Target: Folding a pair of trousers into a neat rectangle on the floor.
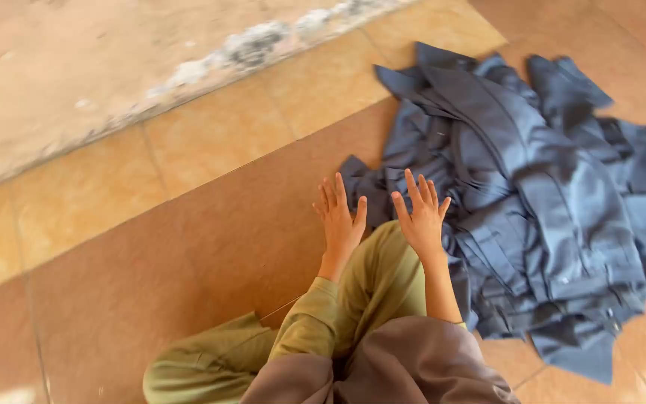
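Down on the tiled floor [211,142] we find a person seated, olive-green trouser legs [218,359] folded beneath them, and both hands out in front. On a brown board [211,247] that covers part of the tiles lies a big heap of blue-grey clothes [532,194], rumpled and layered, collars and plackets poking out at odd angles, spreading from the middle of the view off to the right edge.

Left hand [340,221] now: fingers spread wide, palm facing down and away, nothing gripped. It hovers right at the near-left corner of the heap, fingertips over the edge of the cloth; whether they touch the fabric cannot be told from this angle. Right hand [422,213]: same story, fingers fanned open, holding nothing, raised over the heap's near edge just beside the left hand. The two hands sit close together, thumbs nearly facing each other, with a knee showing between the wrists.

A green sleeve covers the left forearm down to the wrist; the right forearm is bare. A grey-brown cloth [405,366] drapes low in view over the person's lap. Up at top left runs a pale, worn concrete strip [76,67] with a flaking edge, bordering the tiles.
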